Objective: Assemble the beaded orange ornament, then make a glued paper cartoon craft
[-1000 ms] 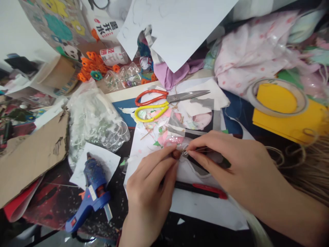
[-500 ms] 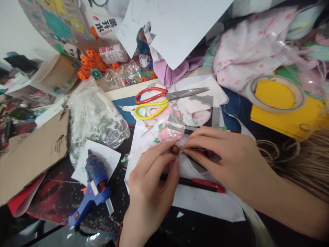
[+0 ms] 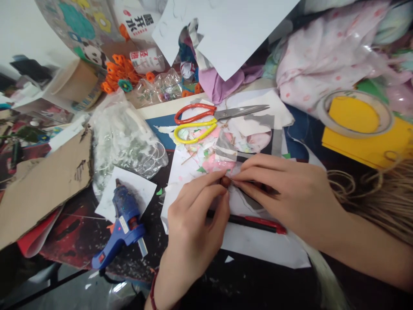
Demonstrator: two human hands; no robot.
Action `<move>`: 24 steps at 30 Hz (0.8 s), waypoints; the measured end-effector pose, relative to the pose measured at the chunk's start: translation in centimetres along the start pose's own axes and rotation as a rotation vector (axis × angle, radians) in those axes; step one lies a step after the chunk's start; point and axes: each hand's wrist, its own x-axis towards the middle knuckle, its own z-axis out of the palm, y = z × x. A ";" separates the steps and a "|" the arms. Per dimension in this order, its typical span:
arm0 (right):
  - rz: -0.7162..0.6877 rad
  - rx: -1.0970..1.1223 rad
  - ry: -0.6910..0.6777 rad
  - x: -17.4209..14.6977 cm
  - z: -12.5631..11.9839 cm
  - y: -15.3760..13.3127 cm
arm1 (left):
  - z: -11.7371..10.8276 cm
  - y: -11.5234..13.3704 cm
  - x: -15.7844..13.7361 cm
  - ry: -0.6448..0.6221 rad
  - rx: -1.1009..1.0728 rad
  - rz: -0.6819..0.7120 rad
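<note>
Between the fingertips of my left hand [image 3: 196,215] is a small round brown bead [image 3: 225,181], pinched in a closed grip. My right hand [image 3: 280,185] is closed too, thumb and forefinger pressed together right beside the bead. In the earlier frame a thin wire or thread with a small loop shows at those right fingertips; now it is mostly hidden. Under my hands lies a black and red pen [image 3: 258,223] on white paper [image 3: 267,249]. Scissors [image 3: 214,118] with one red and one yellow handle rest just beyond, among paper scraps.
A blue hot glue gun [image 3: 125,224] lies on a paper piece at left, near a plastic bag [image 3: 125,142] and cardboard [image 3: 48,185]. On the right are a tape roll [image 3: 322,110], yellow paper [image 3: 348,148] and twine [image 3: 377,206]. White paper [image 3: 226,34] overhangs the back.
The whole view has shifted slightly, so things appear a little to the right and higher. My right fingertips have come closer to the bead, and the small loop no longer shows clearly.
</note>
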 end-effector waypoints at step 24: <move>0.005 -0.019 0.002 -0.1 0.1 0.1 | 0.4 0.0 -0.2 0.039 0.117 0.117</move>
